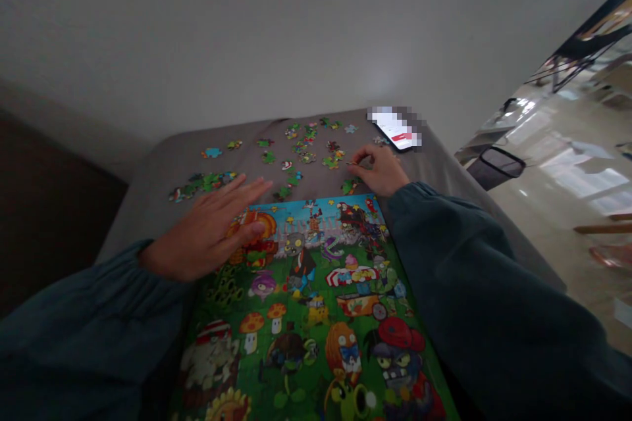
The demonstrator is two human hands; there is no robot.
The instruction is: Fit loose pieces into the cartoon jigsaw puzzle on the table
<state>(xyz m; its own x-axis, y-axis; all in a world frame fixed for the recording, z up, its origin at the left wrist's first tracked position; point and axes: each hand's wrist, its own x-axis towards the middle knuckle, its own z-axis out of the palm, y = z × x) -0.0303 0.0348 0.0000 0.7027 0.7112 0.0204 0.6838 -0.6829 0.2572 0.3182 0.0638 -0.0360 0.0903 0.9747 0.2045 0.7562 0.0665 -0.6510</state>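
Note:
A colourful cartoon jigsaw puzzle (316, 316) lies on a grey table (148, 197), largely assembled. My left hand (207, 230) rests flat with fingers spread over the puzzle's upper left corner. Beyond the puzzle's upper right corner, my right hand (380, 168) has its fingers pinched on a small puzzle piece (353, 162). Several loose pieces (301, 151) are scattered across the far part of the table. Both arms wear dark teal sleeves.
A phone (397, 128) with a lit screen lies at the table's far right corner. More loose pieces (202, 183) cluster at the far left. A plain wall stands behind the table. To the right are a shiny floor and a dark bin (501, 161).

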